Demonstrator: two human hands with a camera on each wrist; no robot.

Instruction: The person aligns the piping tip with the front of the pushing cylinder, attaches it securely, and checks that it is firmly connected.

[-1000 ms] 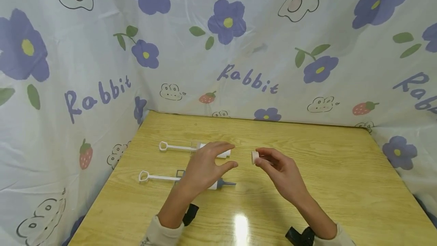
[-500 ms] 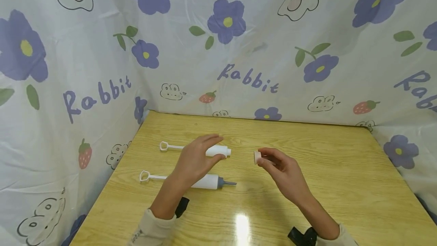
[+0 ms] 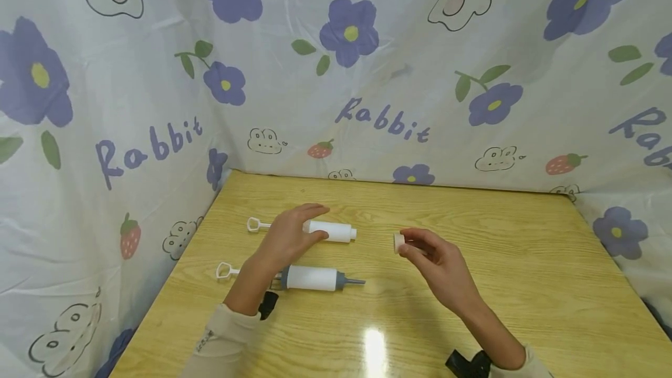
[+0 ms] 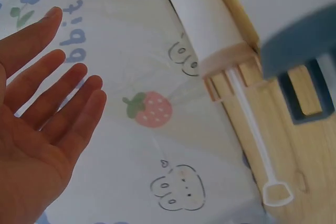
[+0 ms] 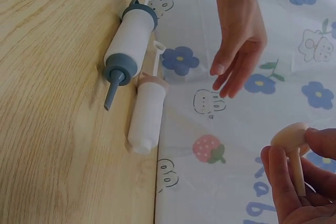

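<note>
My right hand [image 3: 443, 270] pinches a beige nozzle [image 5: 292, 137], a round cap with a thin stem, above the wooden table. In the right wrist view its stem points down between the fingers. Two white syringes with long plungers and loop handles lie side by side. The farther one, the beige-collared syringe [image 3: 333, 232], has a bare short neck. On the nearer one, the blue-grey-collared syringe [image 3: 314, 278], a blue-grey nozzle [image 3: 350, 280] is fitted. My left hand [image 3: 286, 237] hovers above them, fingers spread and relaxed, holding nothing; in the left wrist view it is apart from both.
The wooden table [image 3: 525, 249] extends to the right of both hands. A white cloth [image 3: 367, 86] printed with flowers and rabbits hangs behind the table and along its sides. Black camera mounts [image 3: 469, 363] sit at the wrists.
My left hand has drawn back to the left, uncovering more of both syringe barrels. The right hand, still pinching the beige nozzle, has shifted slightly right.
</note>
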